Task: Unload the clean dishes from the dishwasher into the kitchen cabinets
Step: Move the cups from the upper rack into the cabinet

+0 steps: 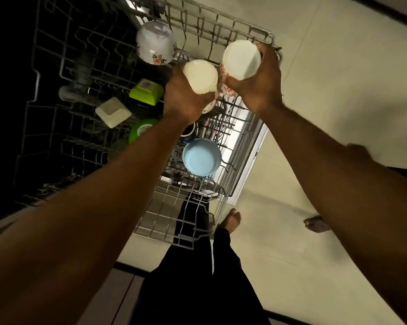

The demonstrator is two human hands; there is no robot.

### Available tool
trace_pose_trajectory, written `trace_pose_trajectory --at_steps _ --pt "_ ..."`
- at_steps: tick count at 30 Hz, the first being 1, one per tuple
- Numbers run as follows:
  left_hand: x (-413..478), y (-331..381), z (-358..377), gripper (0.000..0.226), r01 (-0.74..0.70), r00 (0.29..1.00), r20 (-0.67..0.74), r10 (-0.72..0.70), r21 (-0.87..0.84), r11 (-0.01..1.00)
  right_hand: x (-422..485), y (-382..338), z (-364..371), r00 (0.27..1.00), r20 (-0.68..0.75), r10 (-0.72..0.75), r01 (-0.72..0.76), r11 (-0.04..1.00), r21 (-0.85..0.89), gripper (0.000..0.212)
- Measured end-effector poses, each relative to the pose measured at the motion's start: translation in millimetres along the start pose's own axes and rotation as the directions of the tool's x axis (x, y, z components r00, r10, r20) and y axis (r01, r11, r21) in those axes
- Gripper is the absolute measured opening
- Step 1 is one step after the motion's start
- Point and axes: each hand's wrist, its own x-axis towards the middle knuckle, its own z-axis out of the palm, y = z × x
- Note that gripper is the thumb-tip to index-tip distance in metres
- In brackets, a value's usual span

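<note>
Cream cup (pixel 200 77) is held bottom-up in the left hand (pixel 182 99), fingers curled round its wall. Just beside it, the right hand (pixel 261 85) grips a red-flowered cup (pixel 241 59) the same way. Both are over the pulled-out dishwasher rack (pixel 205 26), which holds an upturned blue bowl (pixel 201 157), green square bowl (pixel 146 91) and flowered white bowl (pixel 155 45).

Pale cream tiled floor (pixel 327 90) covers the right side. Black cloth trousers (pixel 186 289) stand near centre. One bare foot (pixel 230 221) lies just beyond them, and a second bare foot (pixel 316 223) lies well apart to its right. A dark skirting strip (pixel 385 10) runs along the far right.
</note>
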Motion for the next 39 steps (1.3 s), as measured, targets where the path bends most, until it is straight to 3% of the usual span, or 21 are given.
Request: trace_pose_trajectory --at_steps 4,13,19,24,34,36,39 --pt "-17 2 -7 0.089 -0.048 0.994 -0.100 0.032 -0.158 0.986 -13 -1 -13 0.997 -0.071 0.017 -0.010 0.994 0.106 0.088" --pt "-59 9 -38 0.090 -0.110 0.986 -0.154 0.070 -0.267 0.957 -53 -17 -47 0.991 -0.120 0.066 -0.024 0.945 0.325 0.078" --pt "-101 7 -61 0.082 -0.145 0.988 -0.116 0.100 -0.500 0.853 -103 -43 -74 0.981 0.033 0.191 -0.176 0.806 0.565 0.073" --pt "-140 8 -79 0.066 -0.041 0.999 -0.014 0.042 -0.662 0.749 -148 -61 -89 0.954 0.187 0.233 -0.299 0.715 0.632 0.051" --pt "-243 9 -110 0.066 -0.044 0.992 0.058 0.111 -0.670 0.741 -235 -69 -124 0.918 0.366 0.152 -0.375 0.631 0.679 0.042" --pt "-274 8 -112 0.063 -0.032 0.996 0.036 0.078 -0.684 0.728 -256 -69 -132 0.912 0.394 0.113 -0.371 0.635 0.677 0.045" --pt "-323 1 -111 0.044 -0.034 0.999 -0.014 0.035 -0.728 0.684 -288 -71 -142 0.909 0.412 0.061 -0.349 0.650 0.675 0.065"
